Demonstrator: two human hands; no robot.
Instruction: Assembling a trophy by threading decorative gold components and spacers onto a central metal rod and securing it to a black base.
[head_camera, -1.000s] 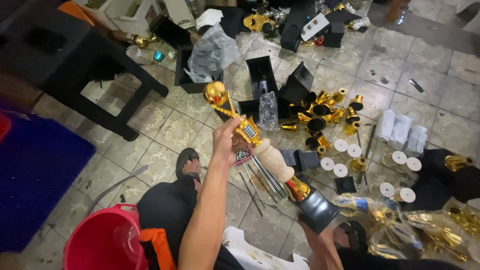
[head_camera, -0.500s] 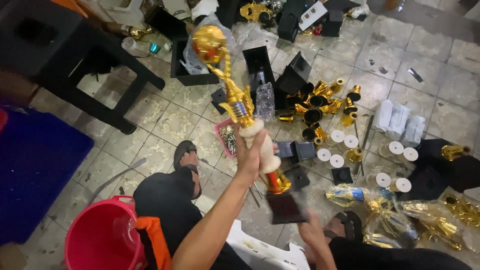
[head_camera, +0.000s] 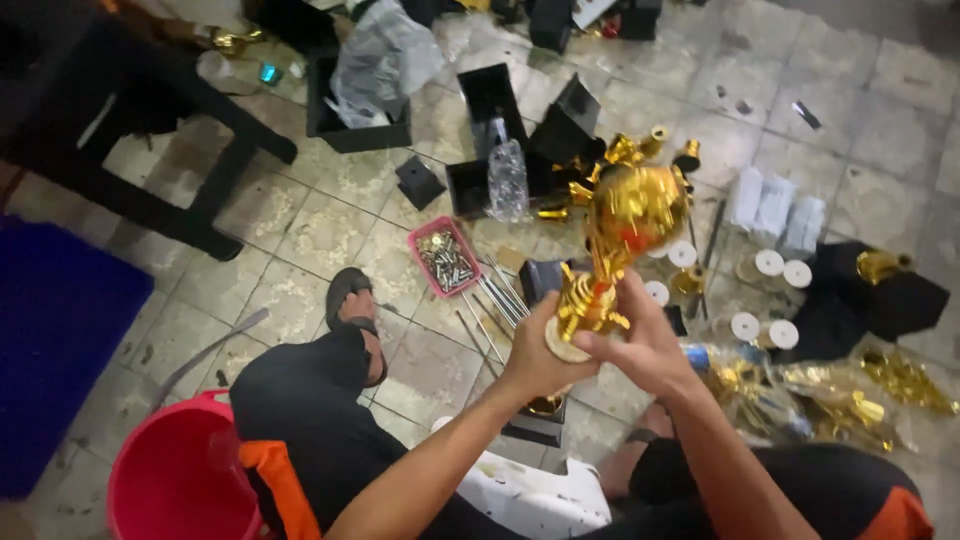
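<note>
A gold trophy (head_camera: 622, 228) with a round cup top stands upright in front of me, its black base (head_camera: 538, 424) low near my lap. My left hand (head_camera: 540, 352) is wrapped around the pale stem under the gold ornament. My right hand (head_camera: 640, 342) grips the gold middle section from the right side. Both arms reach up from the bottom of the view.
A pink tray of screws (head_camera: 446, 258) and metal rods (head_camera: 495, 300) lie on the tiled floor. Black boxes (head_camera: 492, 97), a plastic bottle (head_camera: 507, 178), gold parts (head_camera: 900, 380) and white discs (head_camera: 770, 262) are scattered ahead. A red bucket (head_camera: 175, 478) sits lower left, a black table (head_camera: 120, 120) upper left.
The trophy has swung from leaning left to standing upright and closer to me. My right hand has come up from the base onto the gold middle.
</note>
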